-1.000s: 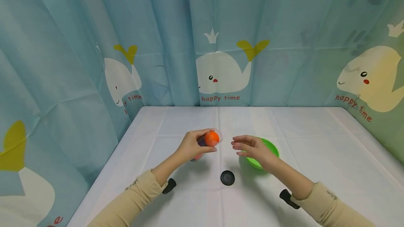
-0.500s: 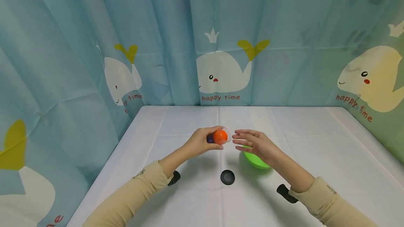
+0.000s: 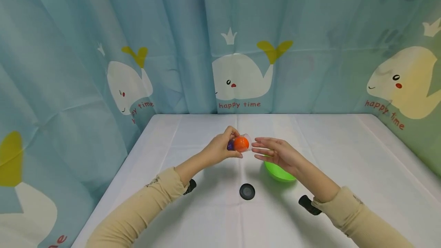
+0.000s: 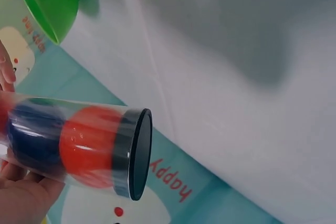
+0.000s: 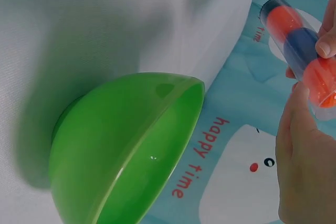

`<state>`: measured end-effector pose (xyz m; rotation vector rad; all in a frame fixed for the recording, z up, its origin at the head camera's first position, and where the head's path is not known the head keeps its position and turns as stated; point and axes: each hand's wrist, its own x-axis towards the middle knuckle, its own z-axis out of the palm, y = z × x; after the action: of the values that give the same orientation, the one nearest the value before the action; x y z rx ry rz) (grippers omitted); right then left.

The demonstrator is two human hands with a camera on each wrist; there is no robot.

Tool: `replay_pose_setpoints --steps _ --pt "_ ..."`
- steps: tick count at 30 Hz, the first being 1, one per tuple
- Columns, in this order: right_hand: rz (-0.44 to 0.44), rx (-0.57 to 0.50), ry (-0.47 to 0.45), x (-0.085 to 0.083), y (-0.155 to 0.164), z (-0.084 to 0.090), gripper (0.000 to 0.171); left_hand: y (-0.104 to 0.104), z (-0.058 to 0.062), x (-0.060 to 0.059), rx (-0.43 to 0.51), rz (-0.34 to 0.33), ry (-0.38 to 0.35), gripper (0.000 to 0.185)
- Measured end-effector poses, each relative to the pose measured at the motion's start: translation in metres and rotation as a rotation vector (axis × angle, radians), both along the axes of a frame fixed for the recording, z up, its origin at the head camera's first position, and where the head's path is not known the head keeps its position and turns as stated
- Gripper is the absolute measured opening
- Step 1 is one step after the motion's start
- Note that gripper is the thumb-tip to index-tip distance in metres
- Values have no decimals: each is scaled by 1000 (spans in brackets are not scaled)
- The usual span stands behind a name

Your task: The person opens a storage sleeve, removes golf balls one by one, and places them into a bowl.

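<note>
My left hand (image 3: 218, 149) grips a clear tube (image 4: 123, 109) held in the air above the table, tipped to about level. Inside it sit an orange ball (image 3: 241, 144) at the mouth, a dark blue ball (image 4: 35, 129) behind that, and a red-orange ball (image 4: 89, 145) near the black end cap (image 4: 140, 153). The tube's uncovered mouth faces right. There my right hand (image 3: 280, 154) is held with fingers extended and slightly apart, holding nothing. Its fingertips lie close to the mouth; whether they touch it I cannot tell. A green bowl (image 3: 280, 173) sits beneath the right hand, partly hidden by it.
On the white tabletop (image 3: 213, 217), a round black lid (image 3: 247, 191) lies in front of the hands. Black wrist-camera pieces (image 3: 309, 205) hang under both sleeves. Blue curtains (image 3: 186, 30) with whale prints stand behind and beside the table.
My left hand has carried the tube right and away from me, tipping it closer to level. The right hand has shifted slightly forward, its fingers spreading near the tube's mouth.
</note>
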<state>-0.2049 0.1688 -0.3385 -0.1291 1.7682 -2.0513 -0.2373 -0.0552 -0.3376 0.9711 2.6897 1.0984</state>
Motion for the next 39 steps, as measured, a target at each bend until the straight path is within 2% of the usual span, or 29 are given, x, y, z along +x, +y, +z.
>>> replay_pose_setpoints --steps 9,15,22,30,39 --pt "-4 -66 -56 -2 -2 2 56 2 6 -1 -18 16 40 47" --pt "-23 -102 -96 -4 -6 4 56 2 9 -1 -31 1 96 45" --pt "-35 -137 -131 -5 -9 4 54 1 13 -3 -47 -34 107 46" --pt "-49 -175 -166 -5 -11 1 54 3 20 -7 -143 -58 106 47" --pt "-53 -183 -178 -6 -13 -5 54 3 25 -11 -235 -91 148 45"
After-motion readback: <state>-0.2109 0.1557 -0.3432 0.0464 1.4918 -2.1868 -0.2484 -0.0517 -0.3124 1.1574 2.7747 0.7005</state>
